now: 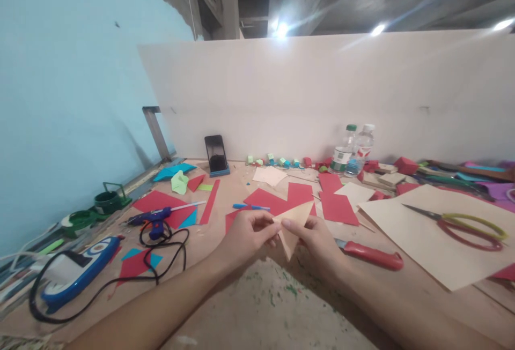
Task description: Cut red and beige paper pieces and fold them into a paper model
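A small folded piece of cream paper (296, 216) is held above the table, its points reaching up right and down. My left hand (251, 232) pinches its left corner between thumb and fingers. With thumb on the near face, my right hand (317, 240) grips the other side; its fingers are partly hidden behind the paper. Beyond the hands lie red paper pieces (300, 194) and a blue pen (251, 207). Just right of my right hand rests a red-handled knife (372, 254), its blade partly hidden.
Scissors (470, 226) lie on a large cream sheet (426, 253) at right. Two plastic bottles (341, 151) and a phone on a stand (216, 154) stand at the back. At left are a glue gun (155, 217), its looping black cord (177, 264) and a blue power strip (82, 269).
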Demonstrator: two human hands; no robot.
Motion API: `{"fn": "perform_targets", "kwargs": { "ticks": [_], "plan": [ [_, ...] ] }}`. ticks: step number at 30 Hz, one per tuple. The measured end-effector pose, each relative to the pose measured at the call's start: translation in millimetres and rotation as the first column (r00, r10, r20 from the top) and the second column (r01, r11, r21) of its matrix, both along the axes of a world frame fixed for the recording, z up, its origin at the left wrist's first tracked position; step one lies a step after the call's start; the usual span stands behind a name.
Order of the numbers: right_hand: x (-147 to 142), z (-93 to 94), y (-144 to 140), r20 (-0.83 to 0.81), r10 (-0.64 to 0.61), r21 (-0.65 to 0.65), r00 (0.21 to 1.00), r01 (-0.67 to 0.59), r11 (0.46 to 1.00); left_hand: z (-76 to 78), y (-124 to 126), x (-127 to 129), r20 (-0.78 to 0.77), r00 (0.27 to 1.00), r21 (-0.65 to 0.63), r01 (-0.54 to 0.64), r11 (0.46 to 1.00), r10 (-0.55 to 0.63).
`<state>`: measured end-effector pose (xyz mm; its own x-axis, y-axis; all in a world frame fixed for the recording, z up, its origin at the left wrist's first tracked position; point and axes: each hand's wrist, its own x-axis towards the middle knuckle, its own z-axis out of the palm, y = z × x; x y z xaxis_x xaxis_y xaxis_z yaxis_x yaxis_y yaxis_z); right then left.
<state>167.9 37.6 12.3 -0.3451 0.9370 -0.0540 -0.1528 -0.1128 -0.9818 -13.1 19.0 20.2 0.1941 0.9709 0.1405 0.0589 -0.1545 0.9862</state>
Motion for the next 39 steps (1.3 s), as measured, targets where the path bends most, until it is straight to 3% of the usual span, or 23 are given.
{"fn": "perform_targets", "kwargs": {
  "ticks": [19, 29, 39],
  "plan": [
    [0.1, -0.3, 0.7, 0.051, -0.017, 0.093, 0.999, 0.012, 0.996, 0.9, 0.4, -1.0, 0.002, 1.000, 0.013, 0.006, 1.000, -0.006],
    [2.6, 1.4, -0.8, 0.048, -0.029, 0.071, 0.998, 0.026, 0.997, 0.7, 2.7, -4.6, -0.017, 1.000, 0.005, 0.014, 1.000, -0.014],
    [0.3, 6.0, -3.7, 0.065, 0.048, 0.059, 0.997, -0.052, 0.997, -6.3, 0.9, -6.4, -0.103, 0.992, -0.005, 0.072, 0.997, -0.072]
  ]
}}
